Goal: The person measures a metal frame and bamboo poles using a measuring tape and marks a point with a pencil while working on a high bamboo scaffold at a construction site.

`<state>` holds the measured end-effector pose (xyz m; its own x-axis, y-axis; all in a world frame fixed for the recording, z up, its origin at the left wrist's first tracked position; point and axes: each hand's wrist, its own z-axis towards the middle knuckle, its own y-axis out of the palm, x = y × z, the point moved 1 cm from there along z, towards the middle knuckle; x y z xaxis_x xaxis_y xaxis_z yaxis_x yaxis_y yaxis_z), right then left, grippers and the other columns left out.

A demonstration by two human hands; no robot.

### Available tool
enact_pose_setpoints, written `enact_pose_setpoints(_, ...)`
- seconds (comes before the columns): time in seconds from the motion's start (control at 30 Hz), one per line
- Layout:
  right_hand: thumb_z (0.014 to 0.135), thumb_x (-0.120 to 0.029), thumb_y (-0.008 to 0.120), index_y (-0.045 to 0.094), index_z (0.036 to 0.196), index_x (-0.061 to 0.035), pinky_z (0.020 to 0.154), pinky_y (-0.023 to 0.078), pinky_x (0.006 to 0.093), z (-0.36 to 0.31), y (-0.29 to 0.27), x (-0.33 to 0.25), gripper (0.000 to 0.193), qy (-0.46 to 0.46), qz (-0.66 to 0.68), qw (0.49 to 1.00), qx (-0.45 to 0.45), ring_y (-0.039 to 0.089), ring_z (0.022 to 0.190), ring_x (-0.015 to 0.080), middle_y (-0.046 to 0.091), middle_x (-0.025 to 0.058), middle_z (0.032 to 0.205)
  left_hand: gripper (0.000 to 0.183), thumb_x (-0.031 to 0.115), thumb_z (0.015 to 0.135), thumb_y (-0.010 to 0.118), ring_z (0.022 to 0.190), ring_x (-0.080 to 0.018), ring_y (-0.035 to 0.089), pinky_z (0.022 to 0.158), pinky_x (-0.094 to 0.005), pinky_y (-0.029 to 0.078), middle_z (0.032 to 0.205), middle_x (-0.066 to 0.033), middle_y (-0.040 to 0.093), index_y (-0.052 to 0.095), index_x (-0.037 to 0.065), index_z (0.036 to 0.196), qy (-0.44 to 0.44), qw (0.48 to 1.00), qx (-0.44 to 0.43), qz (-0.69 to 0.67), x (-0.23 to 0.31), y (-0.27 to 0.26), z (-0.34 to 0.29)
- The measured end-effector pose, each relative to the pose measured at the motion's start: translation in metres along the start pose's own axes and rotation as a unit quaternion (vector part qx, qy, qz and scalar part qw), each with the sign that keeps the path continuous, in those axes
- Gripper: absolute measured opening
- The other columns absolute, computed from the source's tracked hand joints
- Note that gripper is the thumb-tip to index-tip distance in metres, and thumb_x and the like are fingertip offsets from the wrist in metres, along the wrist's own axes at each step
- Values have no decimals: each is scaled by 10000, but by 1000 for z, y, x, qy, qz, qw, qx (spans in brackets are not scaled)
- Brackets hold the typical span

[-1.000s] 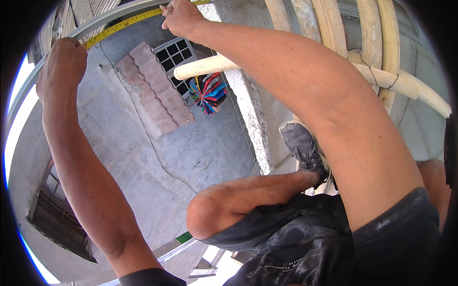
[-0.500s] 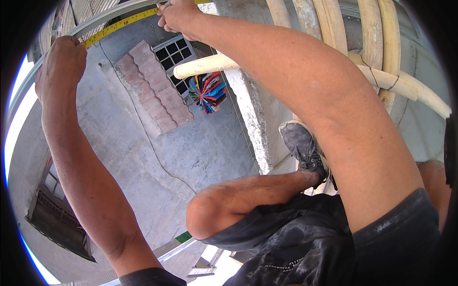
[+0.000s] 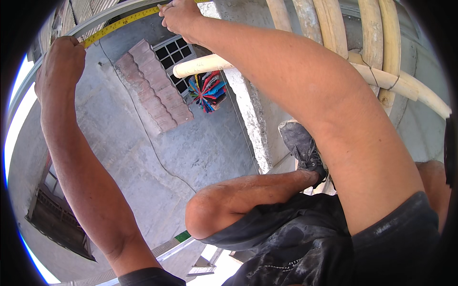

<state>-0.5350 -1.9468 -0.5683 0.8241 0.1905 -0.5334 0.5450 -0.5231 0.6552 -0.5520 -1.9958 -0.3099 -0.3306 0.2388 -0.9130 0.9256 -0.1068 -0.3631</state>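
Observation:
A yellow tape measure (image 3: 121, 22) runs along a grey metal bar (image 3: 102, 21) at the upper left. My left hand (image 3: 62, 62) is closed around the tape's left end, against the bar. Farther right, my right hand (image 3: 180, 20) has its fingers pinched together at the tape's edge. Whatever sits between those fingertips is too small to make out. Beyond this hand the yellow blade continues to the top of the view.
Far below lies a grey concrete floor (image 3: 167, 148). Bamboo poles (image 3: 329, 28) cross at the upper right, beside a rough concrete ledge (image 3: 250, 114). Tiled roofing (image 3: 152, 90), a white-framed window grille (image 3: 174, 55) and a multicoloured bundle (image 3: 207, 91) are beneath. My shoe (image 3: 300, 143) rests near the poles.
My right hand has shifted very slightly to the right along the tape. My left hand stays nearly where it was, still gripping the tape's end.

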Motion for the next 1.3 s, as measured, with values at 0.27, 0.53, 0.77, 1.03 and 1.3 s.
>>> enact_pose_setpoints(0.27, 921, -178, 615, 710, 876, -4, 644, 506, 426, -2, -2, -1, 203, -20, -74, 997, 2, 677, 710, 291, 697, 192, 763, 349, 379, 992, 527, 1062, -320, 693, 928, -479, 510, 1169, -108, 724, 711, 186, 1217, -4, 1000, -22, -5, -3, 1, 0)
enact_pose_setpoints(0.53, 917, -262, 594, 728, 888, 33, 812, 530, 504, 24, -6, 0, 324, -142, -259, 954, 49, 685, 933, 447, 705, 297, 913, 354, 388, 993, 524, 1105, -327, 680, 953, -483, 503, 1200, -105, 716, 704, 200, 1233, 0, 1000, -16, -2, -3, 1, 1)
enact_pose_setpoints(0.77, 909, -290, 604, 724, 878, 46, 827, 530, 497, 38, -11, 3, 358, -147, -235, 959, 49, 692, 931, 437, 706, 298, 911, 354, 385, 994, 526, 1114, -320, 678, 958, -483, 504, 1220, -99, 710, 703, 205, 1242, 2, 1000, -18, 1, 1, -3, 1)
enact_pose_setpoints(1.03, 902, -262, 584, 723, 887, 34, 800, 528, 479, 26, -9, -3, 327, -127, -234, 963, 33, 693, 895, 431, 709, 285, 896, 348, 368, 994, 528, 1095, -327, 685, 952, -485, 508, 1198, -114, 717, 706, 196, 1238, 6, 1000, -2, -5, 0, -1, 0)
enact_pose_setpoints(1.3, 934, -149, 573, 707, 1023, 25, 763, 519, 429, -14, -17, 13, 237, -110, 55, 990, 70, 684, 790, 375, 719, 233, 856, 327, 318, 989, 529, 1143, -316, 669, 980, -489, 501, 1235, -93, 708, 707, 193, 1232, -8, 1000, -22, -11, 3, -9, -6)
